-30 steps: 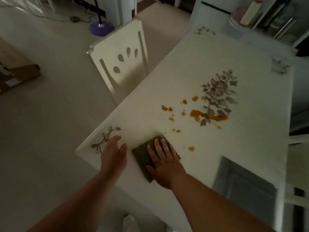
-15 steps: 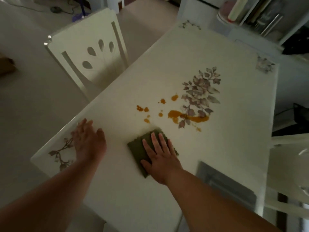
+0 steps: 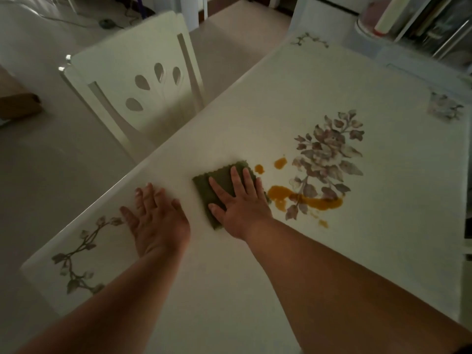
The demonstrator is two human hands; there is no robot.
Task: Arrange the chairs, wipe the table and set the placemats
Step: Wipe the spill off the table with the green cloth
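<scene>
The white table (image 3: 268, 103) has a purple flower print (image 3: 329, 154) in its middle. Orange spill marks (image 3: 282, 194) lie beside the print, with smaller spots (image 3: 280, 163) above. A dark green cloth (image 3: 217, 178) lies flat on the table, its right edge touching the spill. My right hand (image 3: 240, 203) presses down on the cloth with spread fingers. To the cloth's left, my left hand (image 3: 155, 221) rests flat and open on the table near the edge. A white chair (image 3: 138, 80) with leaf cut-outs stands at the table's left side.
A shelf with bottles and rolled items (image 3: 398, 19) stands beyond the far right corner. A brown box (image 3: 18, 103) sits on the floor at the left. Cables and a dark object (image 3: 107, 23) lie on the floor behind the chair.
My right hand has slid the cloth forward over the small orange spots up to the large spill. My left hand has moved forward along the table edge.
</scene>
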